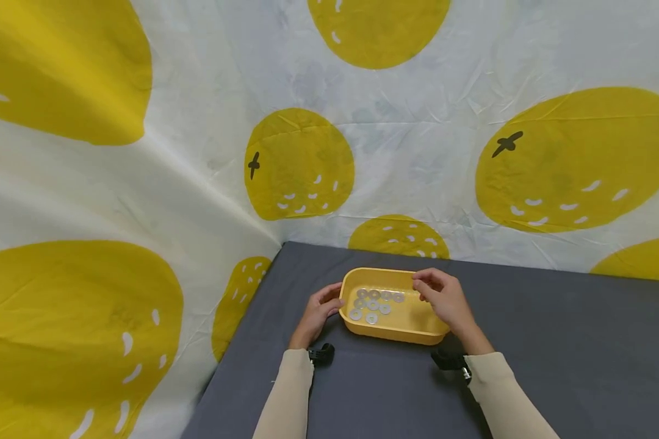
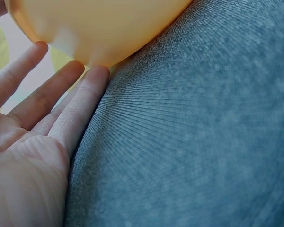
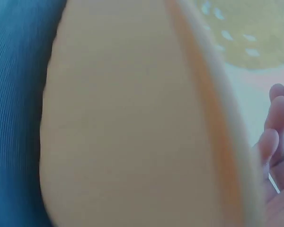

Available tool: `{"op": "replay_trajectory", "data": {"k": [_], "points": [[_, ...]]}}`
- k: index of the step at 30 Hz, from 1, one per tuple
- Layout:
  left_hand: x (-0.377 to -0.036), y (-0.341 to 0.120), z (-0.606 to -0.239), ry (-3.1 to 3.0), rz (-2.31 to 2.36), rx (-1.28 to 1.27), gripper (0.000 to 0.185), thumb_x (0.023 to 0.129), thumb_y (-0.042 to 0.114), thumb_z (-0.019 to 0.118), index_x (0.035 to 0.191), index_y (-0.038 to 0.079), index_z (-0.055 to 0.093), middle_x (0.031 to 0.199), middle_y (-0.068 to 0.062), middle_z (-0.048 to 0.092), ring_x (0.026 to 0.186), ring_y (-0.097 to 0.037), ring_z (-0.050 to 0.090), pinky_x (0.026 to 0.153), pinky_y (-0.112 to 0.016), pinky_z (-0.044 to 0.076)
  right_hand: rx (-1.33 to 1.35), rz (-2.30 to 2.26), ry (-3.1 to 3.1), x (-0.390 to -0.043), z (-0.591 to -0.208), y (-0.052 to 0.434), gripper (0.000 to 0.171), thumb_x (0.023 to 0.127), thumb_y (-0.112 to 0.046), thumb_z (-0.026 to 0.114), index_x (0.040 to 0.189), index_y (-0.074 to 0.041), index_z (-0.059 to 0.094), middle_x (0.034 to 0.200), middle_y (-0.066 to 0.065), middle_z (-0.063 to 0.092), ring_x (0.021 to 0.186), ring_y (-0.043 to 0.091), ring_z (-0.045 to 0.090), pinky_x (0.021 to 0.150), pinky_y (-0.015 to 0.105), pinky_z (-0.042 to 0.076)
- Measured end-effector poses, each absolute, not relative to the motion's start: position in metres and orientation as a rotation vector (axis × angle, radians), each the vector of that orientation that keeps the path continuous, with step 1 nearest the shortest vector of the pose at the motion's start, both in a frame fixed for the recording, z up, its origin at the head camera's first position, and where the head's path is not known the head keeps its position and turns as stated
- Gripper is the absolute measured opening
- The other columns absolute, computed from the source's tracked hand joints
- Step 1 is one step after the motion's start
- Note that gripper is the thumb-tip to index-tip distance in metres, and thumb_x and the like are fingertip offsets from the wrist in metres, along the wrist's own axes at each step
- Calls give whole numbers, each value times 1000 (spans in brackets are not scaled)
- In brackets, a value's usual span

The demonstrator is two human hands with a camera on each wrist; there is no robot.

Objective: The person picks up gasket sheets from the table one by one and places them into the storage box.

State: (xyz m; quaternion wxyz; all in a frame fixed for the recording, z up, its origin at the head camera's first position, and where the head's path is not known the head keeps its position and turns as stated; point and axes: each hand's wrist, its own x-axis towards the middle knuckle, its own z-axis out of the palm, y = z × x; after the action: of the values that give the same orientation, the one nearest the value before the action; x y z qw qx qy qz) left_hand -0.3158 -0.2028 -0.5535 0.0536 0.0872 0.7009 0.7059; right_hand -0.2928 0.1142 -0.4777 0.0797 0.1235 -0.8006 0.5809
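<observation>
A yellow oblong tray [image 1: 399, 335] stands on the dark cloth. Several flat silver washers [image 1: 373, 305] with centre holes lie loose in its left half. My left hand [image 1: 316, 314] is at the tray's left end; in the left wrist view, fairly straight fingers [image 2: 45, 101] touch the outer wall low down, near the cloth. Above the tray's right part hovers my right hand [image 1: 442, 299], its fingers bent and the tips close together. Its fingers [image 3: 277, 118] appear beyond the rim in the right wrist view. Whether something small sits between the fingertips is not visible.
Dark grey cloth [image 1: 373, 390] covers the table. A white hanging sheet [image 1: 412, 171] printed with yellow fruit rises behind the table and along its left side. Each wrist wears a black camera strap [image 1: 321, 353].
</observation>
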Motion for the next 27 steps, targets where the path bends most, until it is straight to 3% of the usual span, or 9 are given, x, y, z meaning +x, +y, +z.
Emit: {"op": "replay_trajectory", "data": {"k": [6,11,16,27], "points": [[-314,-203,-556,2117,2157,243,50,97,10,65,147,11,56,146,-16,58,131,-33,59,100,-34,55,295,1677,-2481,-279,-475,163,34,102,-27,64,122,0,67,93,14,70,74,23,63,64,31,55],[-311,-201,-556,2124,2149,243,51,97,12,66,147,12,56,146,-15,59,129,-29,60,99,-34,55,236,1445,-2640,-278,-476,197,36,103,-31,62,127,-4,65,85,17,64,69,27,57,59,31,47],[-311,-198,-556,2136,2133,245,51,97,14,67,147,13,56,145,-14,59,127,-26,61,100,-35,55,255,1123,-2813,-274,-479,226,42,102,-29,63,134,-2,61,101,16,69,79,20,61,63,32,48],[-314,-201,-549,2139,2141,239,52,96,15,68,147,11,56,146,-15,58,130,-30,60,101,-36,55,211,1042,-2874,-271,-481,257,48,104,-33,59,139,0,56,115,24,66,103,41,65,72,44,55]]}}
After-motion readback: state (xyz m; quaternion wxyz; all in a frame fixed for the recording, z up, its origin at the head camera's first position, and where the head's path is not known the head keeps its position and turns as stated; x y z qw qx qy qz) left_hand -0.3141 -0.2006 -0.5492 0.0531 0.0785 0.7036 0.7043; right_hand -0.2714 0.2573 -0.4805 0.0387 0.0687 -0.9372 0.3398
